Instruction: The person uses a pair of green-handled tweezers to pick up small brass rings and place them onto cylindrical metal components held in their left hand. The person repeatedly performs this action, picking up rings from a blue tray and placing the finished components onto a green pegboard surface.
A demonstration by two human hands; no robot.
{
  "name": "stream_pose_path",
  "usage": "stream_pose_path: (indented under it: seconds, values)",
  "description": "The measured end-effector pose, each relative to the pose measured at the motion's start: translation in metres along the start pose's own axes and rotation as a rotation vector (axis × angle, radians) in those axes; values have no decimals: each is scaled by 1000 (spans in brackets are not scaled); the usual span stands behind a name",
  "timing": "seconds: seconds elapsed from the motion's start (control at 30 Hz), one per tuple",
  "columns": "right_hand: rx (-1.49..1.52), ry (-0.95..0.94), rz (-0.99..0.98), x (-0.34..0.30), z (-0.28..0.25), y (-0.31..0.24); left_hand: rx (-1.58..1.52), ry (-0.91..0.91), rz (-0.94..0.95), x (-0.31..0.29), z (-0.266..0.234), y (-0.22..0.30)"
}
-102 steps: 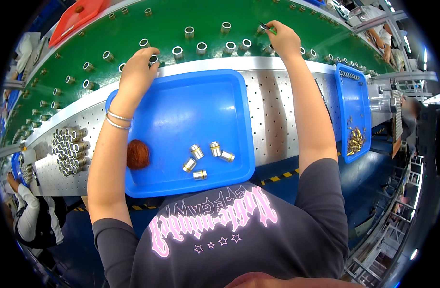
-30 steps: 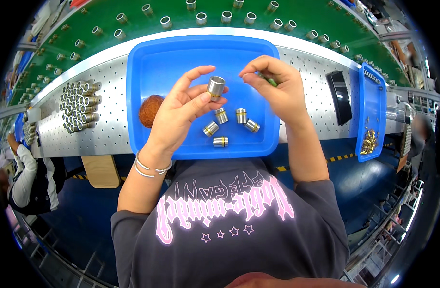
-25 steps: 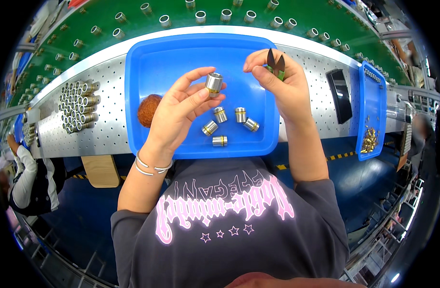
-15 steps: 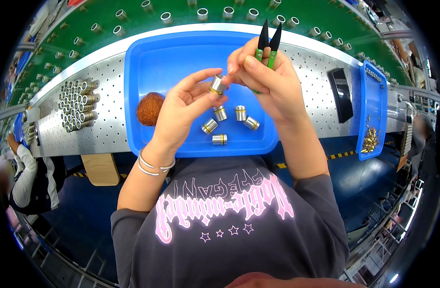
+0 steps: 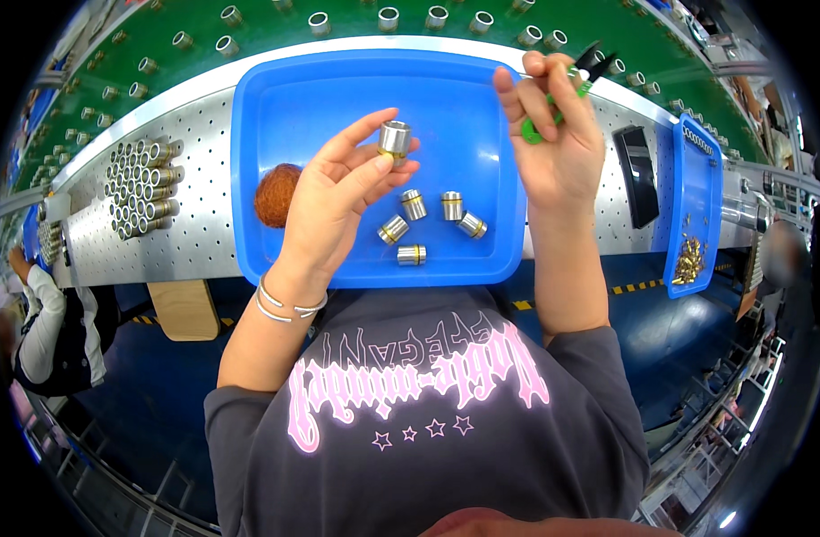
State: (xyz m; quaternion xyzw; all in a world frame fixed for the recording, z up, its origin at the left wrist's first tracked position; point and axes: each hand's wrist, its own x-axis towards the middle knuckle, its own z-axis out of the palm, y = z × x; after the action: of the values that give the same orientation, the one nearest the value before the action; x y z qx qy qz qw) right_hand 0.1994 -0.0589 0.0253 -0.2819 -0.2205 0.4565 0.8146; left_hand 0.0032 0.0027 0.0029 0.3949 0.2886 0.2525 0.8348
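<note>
Above the blue tray, my left hand pinches a short silver metal sleeve with a yellowish band at its lower end; its open end faces up. My right hand is raised over the tray's right rim, holding thread snips with green handles and black blades that point up and right. Several similar banded metal sleeves lie in the tray below my hands. At the tray's left side, partly behind my left wrist, rests a ball of reddish-brown fibre.
Grouped sleeves stand on the perforated metal bench at left. On the right are a black device and a smaller blue tray with brass-coloured parts. More sleeves stand on a green belt beyond. Another person is at far left.
My right hand has moved away from the sleeve, up and to the right, and the snips now tilt rightward. My left hand still holds the sleeve, shifted slightly left and turned more upright.
</note>
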Motion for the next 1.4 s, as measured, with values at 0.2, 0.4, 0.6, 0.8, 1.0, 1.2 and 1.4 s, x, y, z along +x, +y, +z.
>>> stream_pose_path:
  seconds: [0.2, 0.4, 0.6, 0.8, 1.0, 1.2, 1.4]
  values:
    - [-196, -291, -11, -5, 15, -13, -26, -13, 22, 2, -3, -1]
    - [-206, -585, -28, 0, 22, -15, 55, 1, 87, 2, -1, -5]
    - [-363, -405, -134, 1, 39, -18, 237, -46, 105, 0, -3, -6]
    - [-797, -251, -11, -1, 24, -4, -65, 83, 44, 2, -2, 1]
    - [-1387, -355, -166, -22, 15, 21, -108, 97, 76, 3, -6, -2]
    - [-1388, -321, -178, -22, 12, 23, -62, 86, 84, 2, -3, 0]
    - [-1365, -299, -202, -23, 10, 24, -59, 79, 84, 1, -1, 0]
